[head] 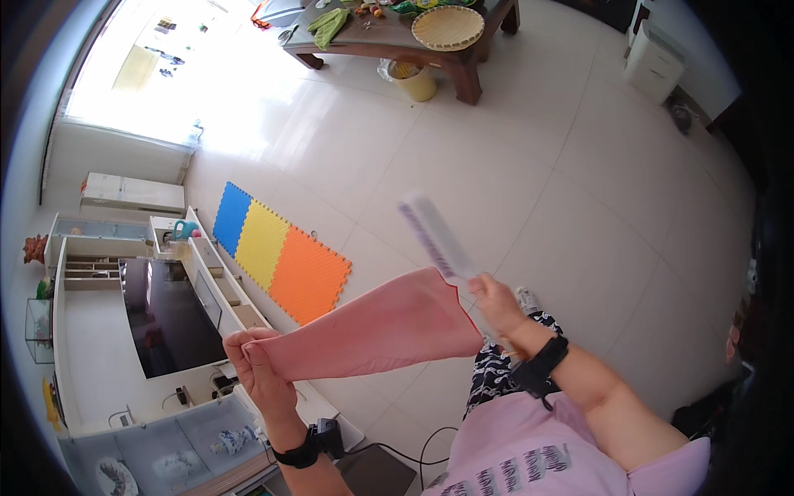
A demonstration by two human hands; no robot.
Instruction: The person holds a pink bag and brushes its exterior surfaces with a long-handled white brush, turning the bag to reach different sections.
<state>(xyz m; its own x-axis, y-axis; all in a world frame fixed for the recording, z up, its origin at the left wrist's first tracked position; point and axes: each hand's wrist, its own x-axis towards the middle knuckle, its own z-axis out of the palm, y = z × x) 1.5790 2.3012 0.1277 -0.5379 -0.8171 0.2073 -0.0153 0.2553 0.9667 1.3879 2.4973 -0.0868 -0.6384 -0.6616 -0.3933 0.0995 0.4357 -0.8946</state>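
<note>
A pink cloth point(372, 332) with a red edge hangs in the air, stretched out towards the right. My left hand point(260, 366) grips its left end between thumb and fingers. In my right hand point(499, 307) is the handle of a pale brush point(437, 235), blurred by motion. Its bristles face the lower left, and its lower part is close to the cloth's upper right corner; whether they touch I cannot tell. Both wrists wear black straps with small devices.
To the left stands a white TV cabinet point(226, 304) with a television point(164, 316). Foam mats point(267, 242) lie beside it. A wooden table point(384, 53) at the top bears a woven tray point(448, 28) and a green cloth point(329, 26); a yellow bin point(419, 87) is below. A black cable point(422, 446) runs near me.
</note>
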